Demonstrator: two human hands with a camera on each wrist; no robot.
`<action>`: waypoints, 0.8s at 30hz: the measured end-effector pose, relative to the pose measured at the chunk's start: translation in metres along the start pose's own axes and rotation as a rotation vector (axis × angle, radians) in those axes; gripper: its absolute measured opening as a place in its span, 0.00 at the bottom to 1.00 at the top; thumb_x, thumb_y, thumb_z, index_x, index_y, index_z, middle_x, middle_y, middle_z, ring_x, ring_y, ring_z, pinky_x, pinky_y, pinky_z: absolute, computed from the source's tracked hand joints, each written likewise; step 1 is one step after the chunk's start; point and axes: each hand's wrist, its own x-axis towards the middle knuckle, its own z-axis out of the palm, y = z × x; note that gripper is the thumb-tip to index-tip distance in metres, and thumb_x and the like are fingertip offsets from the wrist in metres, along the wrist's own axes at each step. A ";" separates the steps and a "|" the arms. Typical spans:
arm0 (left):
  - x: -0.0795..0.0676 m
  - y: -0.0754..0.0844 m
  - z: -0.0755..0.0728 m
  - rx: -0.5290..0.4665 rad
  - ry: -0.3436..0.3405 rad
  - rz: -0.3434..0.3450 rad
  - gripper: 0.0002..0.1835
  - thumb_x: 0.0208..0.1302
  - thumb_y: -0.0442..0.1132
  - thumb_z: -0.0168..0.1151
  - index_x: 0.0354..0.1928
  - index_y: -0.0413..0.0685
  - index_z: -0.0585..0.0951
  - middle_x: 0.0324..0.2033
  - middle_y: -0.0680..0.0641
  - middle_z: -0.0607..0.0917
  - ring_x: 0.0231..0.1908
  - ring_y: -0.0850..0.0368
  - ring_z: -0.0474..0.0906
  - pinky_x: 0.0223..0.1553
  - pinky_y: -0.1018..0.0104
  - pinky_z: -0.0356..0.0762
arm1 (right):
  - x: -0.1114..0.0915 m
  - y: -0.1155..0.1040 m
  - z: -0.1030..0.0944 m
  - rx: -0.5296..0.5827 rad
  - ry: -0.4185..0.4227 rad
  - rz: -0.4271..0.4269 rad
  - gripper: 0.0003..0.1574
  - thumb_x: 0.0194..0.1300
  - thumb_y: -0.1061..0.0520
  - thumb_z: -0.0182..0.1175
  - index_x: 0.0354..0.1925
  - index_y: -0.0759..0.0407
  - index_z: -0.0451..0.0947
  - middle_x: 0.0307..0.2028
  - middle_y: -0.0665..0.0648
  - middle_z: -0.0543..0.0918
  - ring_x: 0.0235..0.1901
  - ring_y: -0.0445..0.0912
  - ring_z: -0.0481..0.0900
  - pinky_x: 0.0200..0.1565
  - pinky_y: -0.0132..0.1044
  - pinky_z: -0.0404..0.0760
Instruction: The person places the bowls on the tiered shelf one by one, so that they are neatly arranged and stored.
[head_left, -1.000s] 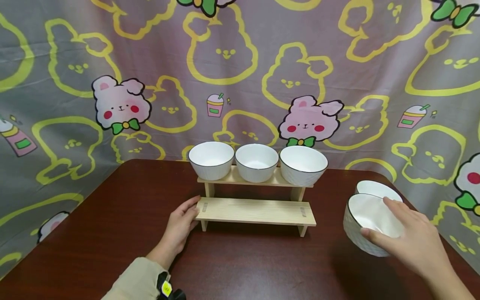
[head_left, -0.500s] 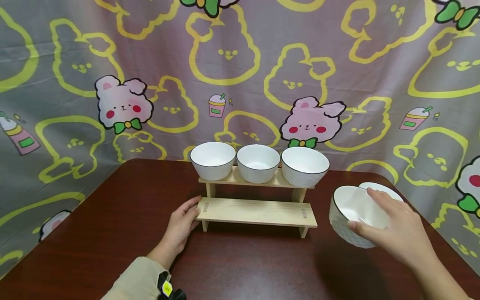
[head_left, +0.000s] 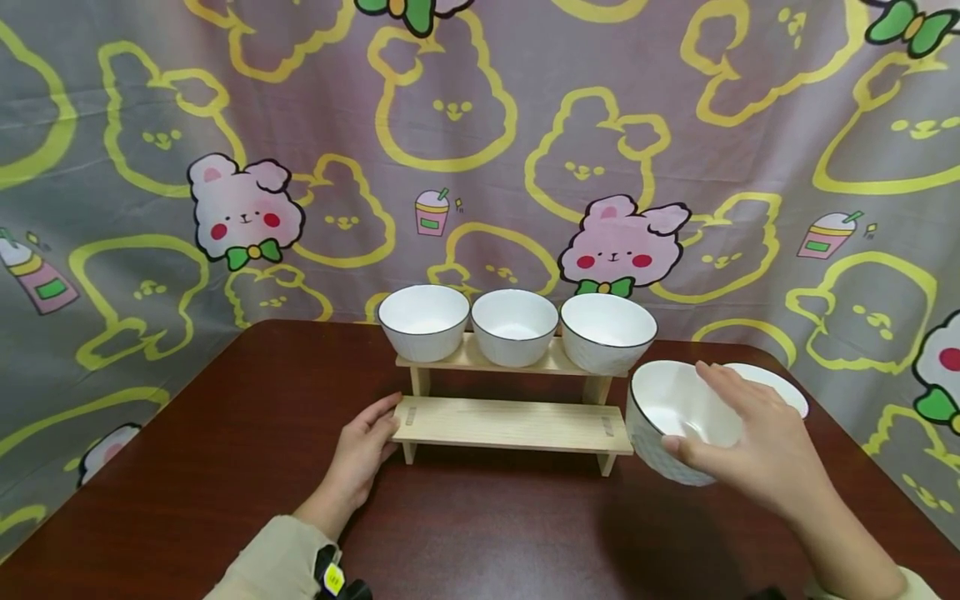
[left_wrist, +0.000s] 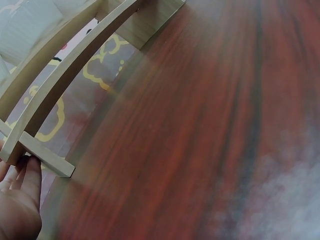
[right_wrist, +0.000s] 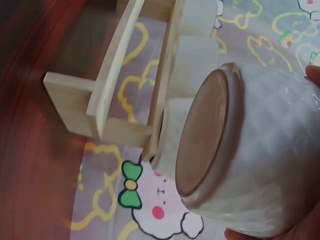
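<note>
Evidently a steadying grip: left hand has its fingers clamped on the left end of the lower step of a wooden stand, probably to stop it sliding on the counter. Right hand has its fingers clamped on a white bowl, thumb at the near rim, the others at the far rim; that wide span presumably suits the broad mouth and leaves the base uncovered. Right wrist view shows that base bare, so the bowl is off the counter, just beside the stand's right end. Three bowls sit upright along the upper step, packed close, likely because the board is barely long enough. Farther right, another bowl, partly hidden behind the right hand; cannot tell how it rests.
</note>
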 end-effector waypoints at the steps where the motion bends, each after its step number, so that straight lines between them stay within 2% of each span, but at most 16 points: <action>1: 0.000 0.000 0.000 -0.001 0.000 0.000 0.23 0.68 0.32 0.44 0.65 0.43 0.66 0.62 0.37 0.68 0.55 0.52 0.68 0.52 0.60 0.69 | 0.001 -0.002 0.000 0.000 -0.009 0.002 0.54 0.37 0.43 0.72 0.61 0.64 0.68 0.57 0.74 0.70 0.55 0.65 0.64 0.44 0.61 0.62; 12: 0.001 -0.002 0.000 -0.019 0.001 0.003 0.23 0.68 0.31 0.44 0.65 0.42 0.66 0.62 0.37 0.67 0.55 0.52 0.69 0.50 0.62 0.70 | 0.008 -0.024 0.009 0.028 -0.079 -0.025 0.55 0.39 0.40 0.71 0.62 0.63 0.67 0.60 0.70 0.69 0.58 0.67 0.62 0.50 0.64 0.57; 18: 0.001 -0.002 0.000 -0.016 0.001 0.001 0.23 0.68 0.31 0.44 0.65 0.42 0.66 0.63 0.37 0.67 0.56 0.51 0.68 0.52 0.60 0.69 | 0.011 -0.036 0.014 0.073 -0.108 -0.030 0.54 0.40 0.39 0.71 0.63 0.62 0.67 0.61 0.69 0.68 0.59 0.64 0.62 0.51 0.62 0.58; 24: 0.001 -0.001 0.000 -0.013 0.003 0.005 0.23 0.67 0.31 0.44 0.65 0.42 0.66 0.62 0.37 0.68 0.56 0.51 0.68 0.52 0.59 0.69 | 0.011 -0.048 0.021 0.124 -0.093 -0.058 0.52 0.39 0.41 0.72 0.60 0.62 0.70 0.60 0.67 0.71 0.58 0.61 0.64 0.50 0.60 0.62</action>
